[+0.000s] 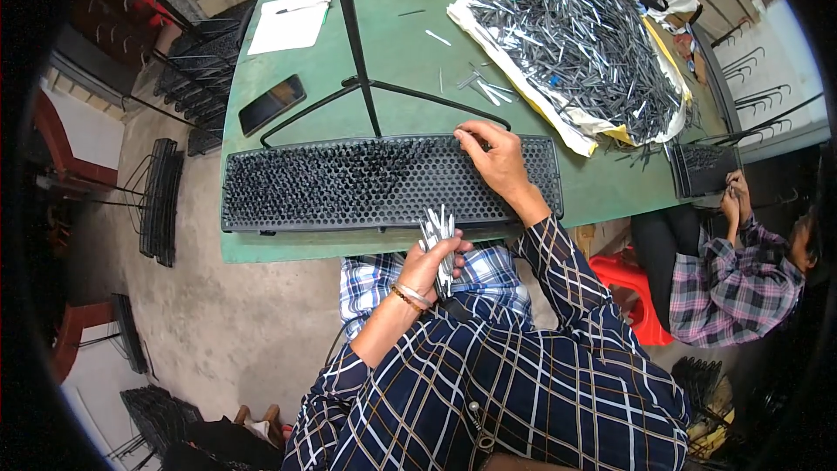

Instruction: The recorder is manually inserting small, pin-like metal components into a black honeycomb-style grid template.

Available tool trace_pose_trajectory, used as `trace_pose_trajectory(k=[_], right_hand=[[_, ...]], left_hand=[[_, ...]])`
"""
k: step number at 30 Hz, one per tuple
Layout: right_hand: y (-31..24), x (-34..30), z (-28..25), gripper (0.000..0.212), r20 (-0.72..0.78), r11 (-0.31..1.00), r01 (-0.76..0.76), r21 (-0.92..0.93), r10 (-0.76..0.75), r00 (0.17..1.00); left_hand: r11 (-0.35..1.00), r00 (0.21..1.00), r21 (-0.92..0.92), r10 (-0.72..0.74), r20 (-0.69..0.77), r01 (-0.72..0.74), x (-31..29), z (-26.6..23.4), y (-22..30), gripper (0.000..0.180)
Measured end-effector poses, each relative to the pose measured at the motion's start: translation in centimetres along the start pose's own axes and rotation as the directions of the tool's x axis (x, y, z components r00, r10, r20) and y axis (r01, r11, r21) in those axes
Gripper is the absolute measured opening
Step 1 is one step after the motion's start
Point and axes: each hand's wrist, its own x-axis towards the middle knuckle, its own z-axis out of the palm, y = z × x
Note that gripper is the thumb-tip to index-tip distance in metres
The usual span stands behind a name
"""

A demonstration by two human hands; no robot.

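A long black panel (436, 196) full of round holes lies along the near edge of the green table (610, 192). Short dark pieces stand in many holes on its left and middle; holes toward the right look bare. My left hand (423, 270) is closed round a bundle of thin grey strips (441, 228), their ends pointing up, just in front of the panel. Over the panel's right half, my right hand (501, 161) has thumb and index finger pinched together close to the holes. What is between those fingertips is too small to make out.
A black metal stand (366, 87) rises behind the panel. Beyond it, a white sack (523, 92) bears a heap of grey strips (593, 44). A phone (272, 105) and paper (288, 28) lie left. At right, a co-worker's hands (737, 196) touch another panel.
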Motion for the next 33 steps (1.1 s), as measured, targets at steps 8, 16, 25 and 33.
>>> trace_pose_trajectory(k=[8, 16, 25, 33], right_hand=[[0.21, 0.12, 0.05, 0.013, 0.029, 0.996, 0.033, -0.087, -0.030, 0.999], [0.09, -0.05, 0.19, 0.015, 0.090, 0.992, -0.087, -0.086, 0.095, 0.991], [0.28, 0.07, 0.33, 0.012, 0.127, 0.988, 0.100, -0.118, -0.084, 0.988], [0.14, -0.15, 0.18, 0.011, 0.096, 0.981, 0.106, -0.161, -0.091, 0.991]], left_hand=[[1.000, 1.000, -0.002, 0.000, 0.010, 0.000, -0.07, -0.01, -0.02, 0.024], [1.000, 1.000, 0.023, 0.008, 0.006, -0.008, 0.00, -0.13, -0.03, 0.025], [0.998, 0.999, 0.057, 0.015, 0.045, -0.017, -0.12, -0.13, 0.02, 0.025], [0.998, 0.999, 0.060, 0.018, 0.041, -0.020, -0.14, -0.12, 0.10, 0.027]])
